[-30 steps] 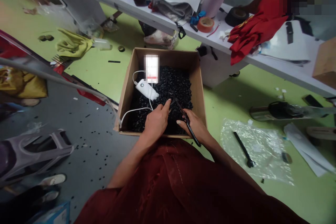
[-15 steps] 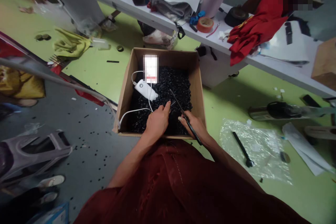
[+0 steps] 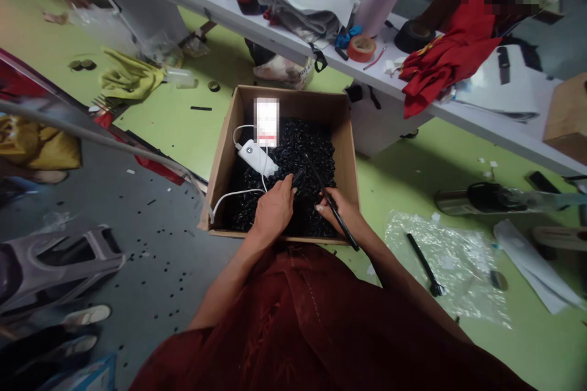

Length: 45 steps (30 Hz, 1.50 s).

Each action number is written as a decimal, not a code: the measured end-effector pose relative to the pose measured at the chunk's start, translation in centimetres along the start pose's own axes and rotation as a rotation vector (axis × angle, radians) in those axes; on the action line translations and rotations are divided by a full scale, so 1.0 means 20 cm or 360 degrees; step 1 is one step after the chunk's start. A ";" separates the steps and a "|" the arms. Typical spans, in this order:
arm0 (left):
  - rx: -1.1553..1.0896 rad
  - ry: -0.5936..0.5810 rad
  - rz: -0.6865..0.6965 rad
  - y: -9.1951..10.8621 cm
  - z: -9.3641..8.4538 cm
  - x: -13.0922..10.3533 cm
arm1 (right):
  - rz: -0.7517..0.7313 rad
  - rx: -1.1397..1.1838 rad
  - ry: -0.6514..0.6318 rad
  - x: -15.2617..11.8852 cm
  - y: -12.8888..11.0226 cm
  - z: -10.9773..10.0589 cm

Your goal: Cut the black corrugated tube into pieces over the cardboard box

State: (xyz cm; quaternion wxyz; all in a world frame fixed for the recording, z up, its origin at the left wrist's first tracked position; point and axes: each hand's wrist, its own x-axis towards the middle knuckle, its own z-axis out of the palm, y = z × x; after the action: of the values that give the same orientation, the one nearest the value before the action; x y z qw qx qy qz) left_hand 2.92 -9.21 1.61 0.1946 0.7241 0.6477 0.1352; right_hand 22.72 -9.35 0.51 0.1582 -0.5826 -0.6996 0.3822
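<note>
A cardboard box (image 3: 343, 134) in front of me holds many small black pieces (image 3: 312, 134). My right hand (image 3: 342, 211) is closed round a long thin black tool (image 3: 339, 220), whose tip points down into the pieces. Just to its left, my left hand (image 3: 274, 208) pinches a small dark piece (image 3: 298, 177) over the pile. Inside the box at the left lie a white device (image 3: 255, 157) with a white cable and a white blurred-out rectangle (image 3: 266, 122).
A plastic sheet with a black tool (image 3: 422, 259) lies on the green surface at right, near a metal bottle (image 3: 452, 200). Behind the box runs a shelf (image 3: 284, 33) with cloth and tape rolls. A person in red (image 3: 458, 43) is at the upper right.
The view has shifted slightly. My left fingertips have drawn in round the small dark piece, and my right hand with the tool has moved slightly away from the left hand.
</note>
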 end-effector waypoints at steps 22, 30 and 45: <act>0.0198 -0.0070 0.0065 0.02 0.01 -0.02 | -0.0033 -0.0355 0.0023 0.00 0.02 0.08; 0.0221 -0.0100 0.0046 0.02 0.00 -0.01 | 0.0004 -0.0325 -0.0014 0.01 0.00 0.08; 0.0262 -0.0168 0.0012 0.04 0.00 0.00 | 0.0062 -0.0288 0.0024 0.01 -0.02 0.05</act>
State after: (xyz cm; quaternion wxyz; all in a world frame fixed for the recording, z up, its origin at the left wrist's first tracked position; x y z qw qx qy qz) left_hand 3.53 -9.30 1.99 0.1678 0.7462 0.6428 0.0437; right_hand 21.71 -9.53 -0.01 0.1027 -0.6108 -0.7186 0.3162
